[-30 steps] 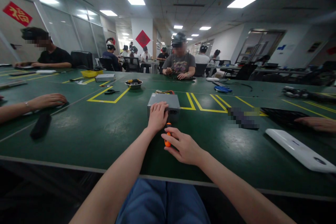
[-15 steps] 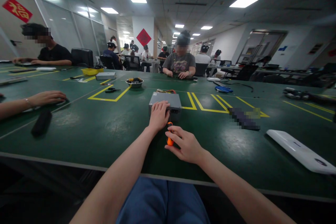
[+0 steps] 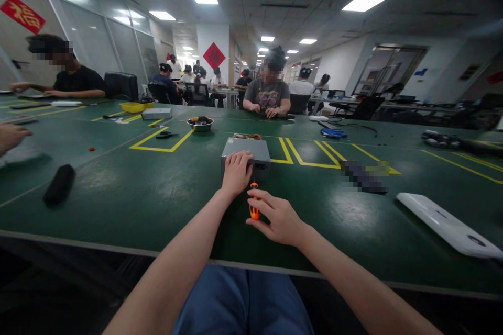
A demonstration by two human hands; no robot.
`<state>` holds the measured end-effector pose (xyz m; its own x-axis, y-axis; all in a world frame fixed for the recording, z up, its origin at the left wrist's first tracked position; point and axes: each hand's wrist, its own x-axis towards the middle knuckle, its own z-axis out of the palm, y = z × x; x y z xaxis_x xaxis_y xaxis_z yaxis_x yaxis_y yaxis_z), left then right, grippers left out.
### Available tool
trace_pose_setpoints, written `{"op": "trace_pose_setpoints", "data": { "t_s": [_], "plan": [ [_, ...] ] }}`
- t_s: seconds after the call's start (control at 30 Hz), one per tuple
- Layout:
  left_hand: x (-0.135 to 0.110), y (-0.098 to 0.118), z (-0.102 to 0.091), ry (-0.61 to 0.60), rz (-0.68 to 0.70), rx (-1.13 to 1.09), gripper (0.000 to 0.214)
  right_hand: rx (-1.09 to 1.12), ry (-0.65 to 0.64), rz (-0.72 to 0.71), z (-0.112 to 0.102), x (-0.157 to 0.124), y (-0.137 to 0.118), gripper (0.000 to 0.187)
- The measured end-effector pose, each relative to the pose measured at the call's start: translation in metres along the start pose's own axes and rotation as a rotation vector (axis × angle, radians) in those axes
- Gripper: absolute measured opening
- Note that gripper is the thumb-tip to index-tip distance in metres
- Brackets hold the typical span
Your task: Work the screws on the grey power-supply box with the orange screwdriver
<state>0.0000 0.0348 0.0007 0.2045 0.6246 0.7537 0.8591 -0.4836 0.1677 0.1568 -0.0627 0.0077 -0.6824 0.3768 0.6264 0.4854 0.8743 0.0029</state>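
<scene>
A grey metal computer power supply unit (image 3: 253, 147) lies on the green table, its coloured cables bunched at the far side. My left hand (image 3: 236, 172) grips its near left part, fingers over the top and thumb down the front face. In front of that face, my right hand (image 3: 277, 217) pinches an orange and black screwdriver (image 3: 254, 209) between thumb and fingers. The shaft points away from me at the unit's near face; whether the tip touches a screw is too small to tell.
Left of me are a black case (image 3: 58, 185), a small red object (image 3: 91, 149) and a co-worker's hand (image 3: 11, 137). A metal bowl (image 3: 200, 124) holds tools behind. On the right lie a white panel (image 3: 448, 225) and blue cable (image 3: 334, 133). Across sits another person (image 3: 269, 89).
The co-worker's hand at the left has pulled back to the left, and a small red object now shows on the table. My hands stay nearly in place with the screwdriver and power supply unit.
</scene>
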Motion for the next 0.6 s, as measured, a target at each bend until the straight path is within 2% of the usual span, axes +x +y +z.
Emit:
{"op": "trace_pose_setpoints", "data": {
  "t_s": [0.13,0.23,0.33,0.5,0.6],
  "plan": [
    [-0.0001,0.0,0.0006,0.009,-0.002,-0.005,0.025,0.086,0.036,0.038,0.002,-0.002,0.0017,0.033],
    [-0.0002,-0.0001,0.0008,0.012,-0.002,-0.011,0.025,0.117,-0.026,0.035,-0.0023,-0.0027,0.0003,0.039],
    [-0.0004,0.0001,0.0007,0.015,0.002,-0.017,0.024,0.038,-0.066,-0.001,-0.004,-0.0029,-0.0009,0.034],
    [-0.0005,0.0008,0.0003,0.017,0.001,-0.012,0.024,0.001,0.047,-0.01,0.0024,-0.0041,0.0019,0.028],
    [-0.0005,0.0006,0.0001,0.018,0.004,-0.007,0.024,0.065,0.028,0.019,0.0008,-0.0043,0.0024,0.031]
  ]
}}
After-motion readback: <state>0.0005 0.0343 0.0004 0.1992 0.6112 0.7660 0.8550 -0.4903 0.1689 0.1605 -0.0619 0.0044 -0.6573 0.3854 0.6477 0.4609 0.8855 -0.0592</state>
